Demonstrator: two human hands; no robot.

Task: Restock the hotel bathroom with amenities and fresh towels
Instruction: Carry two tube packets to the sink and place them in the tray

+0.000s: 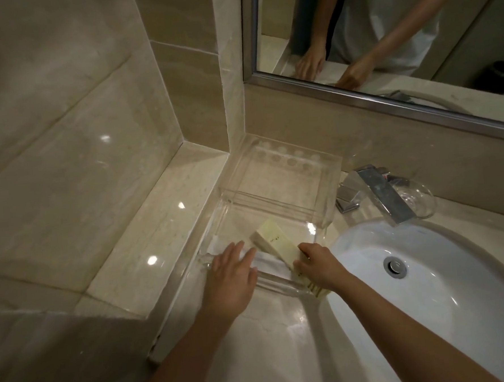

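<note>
– So, where are the hands?

– Both are at the front of the clear tray (pixel 281 286). The left hand (pixel 232 276) lies flat, fingers straight and released, pressing down on a white folded piece (pixel 267 262) on the tray's floor (cloth or wrapped packet, I cannot tell which).

– And the other?

– The right hand (pixel 317 263) is curled round the near end of a pale yellow box (pixel 274 242), grasping it. The box slants, its far end down inside the tray and its near end up at the front rim, just beside the white piece. Under that wrist some ridged pale edges stick out over the rim; what they are I cannot make out.

– Where does the tray stand?

– On the counter (pixel 268 337), pushed into the corner where a marble ledge (pixel 158 226) meets the back wall. The raised rear shelf of the tray has a row of round holes.

– To the right?

– The white basin (pixel 443 297) is just beside the tray, with a square chrome faucet (pixel 383 194) reaching over its back edge and a clear glass dish (pixel 421 199) behind the faucet. Above, the mirror (pixel 383 35) reflects both forearms and hands.
</note>
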